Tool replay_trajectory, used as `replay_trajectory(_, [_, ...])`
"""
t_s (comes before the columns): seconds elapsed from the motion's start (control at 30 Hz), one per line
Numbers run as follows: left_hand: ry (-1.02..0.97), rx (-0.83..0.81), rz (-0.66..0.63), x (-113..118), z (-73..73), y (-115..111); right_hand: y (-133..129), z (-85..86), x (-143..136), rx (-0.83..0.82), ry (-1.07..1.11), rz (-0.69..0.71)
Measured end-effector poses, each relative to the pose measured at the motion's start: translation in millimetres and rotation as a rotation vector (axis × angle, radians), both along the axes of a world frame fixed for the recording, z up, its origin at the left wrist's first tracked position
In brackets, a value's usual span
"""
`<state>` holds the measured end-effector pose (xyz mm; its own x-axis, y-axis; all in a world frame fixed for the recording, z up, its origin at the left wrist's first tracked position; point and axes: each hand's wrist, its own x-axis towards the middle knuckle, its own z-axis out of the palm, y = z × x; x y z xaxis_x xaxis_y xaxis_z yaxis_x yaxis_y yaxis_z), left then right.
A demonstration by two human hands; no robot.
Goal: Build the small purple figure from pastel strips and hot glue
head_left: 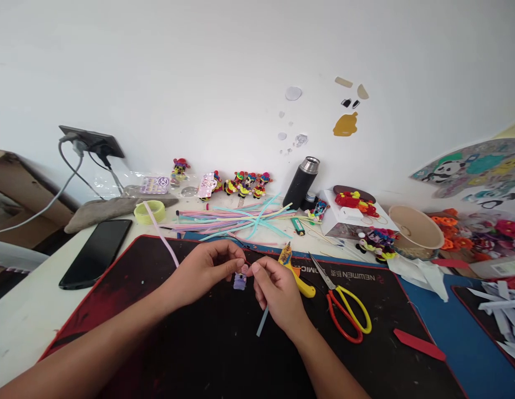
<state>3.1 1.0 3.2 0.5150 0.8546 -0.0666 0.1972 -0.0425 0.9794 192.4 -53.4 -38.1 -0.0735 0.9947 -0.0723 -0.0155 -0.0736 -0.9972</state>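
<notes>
My left hand (213,269) is closed in a pinch on the upper left of a small purple figure (239,281), above the black mat (190,343). Opposite it, my right hand (276,285) pinches the figure's upper right side, with fingertips close to those of the left. A pale blue strip (263,322) sticks out below my right hand. The figure has a pinkish top part, mostly covered by the fingers. A yellow glue gun (305,287) lies just beyond my right hand, and scissors (340,302) with red and yellow handles lie to its right.
Pastel pipe cleaners (224,218) lie behind the mat, near a black flask (302,182) and small colourful dolls (249,185). A phone (97,252) and yellow roll (149,212) are at left. At right are a red strip (419,344), a bowl (417,230) and a white box (357,219).
</notes>
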Motion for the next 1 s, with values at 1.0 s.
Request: replay_trajectory(1.0, [-0.129, -0.216, 0.056, 4.2, -12.0, -2.7, -3.5, 1.4, -1.6, 0.215, -0.228, -0.060])
